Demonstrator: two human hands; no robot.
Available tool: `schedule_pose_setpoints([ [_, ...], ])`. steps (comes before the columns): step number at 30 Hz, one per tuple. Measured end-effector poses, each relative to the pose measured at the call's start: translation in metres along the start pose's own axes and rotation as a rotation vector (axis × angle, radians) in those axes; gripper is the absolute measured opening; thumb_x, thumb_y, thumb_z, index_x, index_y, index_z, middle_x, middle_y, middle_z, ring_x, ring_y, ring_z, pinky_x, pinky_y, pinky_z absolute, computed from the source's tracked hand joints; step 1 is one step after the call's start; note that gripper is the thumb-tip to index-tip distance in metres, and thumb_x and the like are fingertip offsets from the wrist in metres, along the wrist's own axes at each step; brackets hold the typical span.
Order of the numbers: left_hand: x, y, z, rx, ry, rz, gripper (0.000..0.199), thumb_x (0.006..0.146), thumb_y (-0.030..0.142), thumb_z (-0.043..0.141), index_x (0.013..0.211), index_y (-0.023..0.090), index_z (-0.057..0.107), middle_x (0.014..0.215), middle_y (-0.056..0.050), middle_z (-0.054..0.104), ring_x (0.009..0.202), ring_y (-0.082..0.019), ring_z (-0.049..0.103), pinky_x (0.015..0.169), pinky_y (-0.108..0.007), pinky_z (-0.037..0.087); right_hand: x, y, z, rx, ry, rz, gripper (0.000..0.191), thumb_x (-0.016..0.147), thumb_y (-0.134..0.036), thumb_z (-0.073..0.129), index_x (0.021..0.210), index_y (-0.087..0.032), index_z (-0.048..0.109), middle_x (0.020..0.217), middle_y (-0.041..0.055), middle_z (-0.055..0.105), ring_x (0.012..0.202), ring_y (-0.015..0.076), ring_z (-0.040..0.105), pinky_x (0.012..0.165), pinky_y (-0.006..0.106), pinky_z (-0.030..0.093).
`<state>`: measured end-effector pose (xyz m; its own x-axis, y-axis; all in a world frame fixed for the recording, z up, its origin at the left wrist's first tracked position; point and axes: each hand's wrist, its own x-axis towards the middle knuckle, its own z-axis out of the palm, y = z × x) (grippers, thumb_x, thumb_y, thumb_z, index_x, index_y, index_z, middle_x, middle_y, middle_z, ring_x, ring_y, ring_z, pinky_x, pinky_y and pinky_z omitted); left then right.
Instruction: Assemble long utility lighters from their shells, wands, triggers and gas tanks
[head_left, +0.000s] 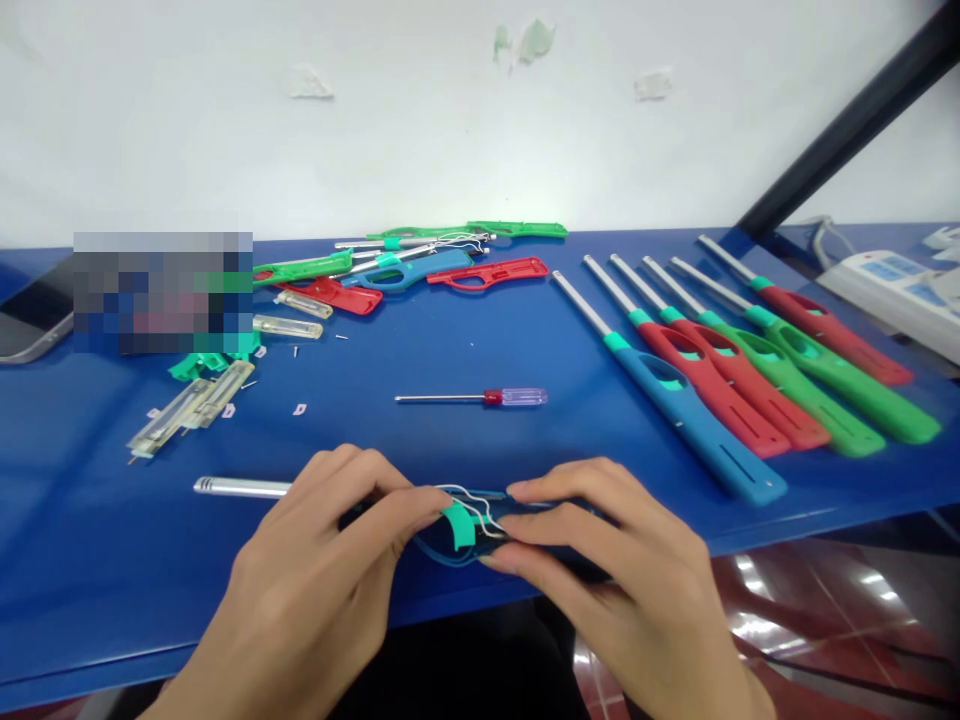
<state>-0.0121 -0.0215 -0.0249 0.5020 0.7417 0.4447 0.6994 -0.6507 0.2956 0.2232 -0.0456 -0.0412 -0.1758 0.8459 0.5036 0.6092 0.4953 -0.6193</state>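
Note:
A blue lighter shell (pixel 450 556) lies open near the table's front edge, partly hidden by both hands. Its metal tube (pixel 241 487) sticks out to the left. Inside the shell sit a green trigger (pixel 460 526) and thin white wires (pixel 477 500). My left hand (pixel 330 560) is closed on the shell's left part, fingertips beside the trigger. With its fingers bent around the right part, my right hand (pixel 607 550) grips the shell and touches the wires. A screwdriver (pixel 514 397) with a clear purple and red handle lies beyond the hands.
Several assembled lighters (pixel 697 420) lie at the right, beside a white power strip (pixel 900 310). Loose shells (pixel 487 274) and tubes are at the back. Clear fuel tanks (pixel 191 410), green parts (pixel 202 363) and small screws lie at the left. A black bar slants at the upper right.

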Motion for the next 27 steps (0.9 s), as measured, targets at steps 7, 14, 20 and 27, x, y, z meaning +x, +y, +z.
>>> schedule_pose_setpoints([
  [7, -0.003, -0.001, 0.000, 0.015, -0.021, -0.015, 0.037, 0.104, 0.002, 0.046, 0.119, 0.027, 0.068, 0.096, -0.001, 0.064, 0.085, -0.015, 0.060, 0.077, -0.030, 0.046, 0.000, 0.000, -0.001, 0.008, 0.011, 0.002, 0.006, 0.093, -0.024, 0.083, 0.096, -0.025, 0.078, 0.102, -0.0020, 0.078, 0.094, 0.0144, 0.072, 0.082, 0.030, 0.059],
  [14, -0.001, 0.000, -0.001, 0.035, -0.031, 0.002, 0.040, 0.104, -0.002, 0.043, 0.118, 0.026, 0.068, 0.097, -0.001, 0.064, 0.085, -0.014, 0.060, 0.078, -0.029, 0.048, 0.001, 0.000, -0.001, 0.012, 0.005, -0.002, 0.006, 0.094, -0.023, 0.083, 0.095, -0.025, 0.077, 0.102, -0.0024, 0.079, 0.092, 0.0133, 0.072, 0.081, 0.029, 0.059],
  [20, -0.009, -0.009, 0.000, -0.065, -0.160, -0.025, 0.036, 0.111, 0.013, 0.042, 0.131, 0.032, 0.064, 0.111, -0.003, 0.066, 0.100, -0.019, 0.063, 0.085, -0.033, 0.054, 0.000, 0.000, 0.000, 0.023, 0.005, 0.013, 0.008, 0.093, -0.022, 0.084, 0.095, -0.025, 0.077, 0.103, -0.0031, 0.078, 0.095, 0.0117, 0.070, 0.085, 0.027, 0.057],
  [27, -0.014, -0.011, 0.001, -0.181, -0.104, -0.033, 0.040, 0.109, 0.008, 0.045, 0.133, 0.031, 0.067, 0.117, -0.004, 0.068, 0.106, -0.019, 0.064, 0.090, -0.032, 0.058, 0.001, -0.001, -0.001, 0.032, 0.002, 0.008, 0.007, 0.093, -0.021, 0.083, 0.094, -0.023, 0.077, 0.103, -0.0025, 0.077, 0.095, 0.0107, 0.070, 0.087, 0.025, 0.056],
])
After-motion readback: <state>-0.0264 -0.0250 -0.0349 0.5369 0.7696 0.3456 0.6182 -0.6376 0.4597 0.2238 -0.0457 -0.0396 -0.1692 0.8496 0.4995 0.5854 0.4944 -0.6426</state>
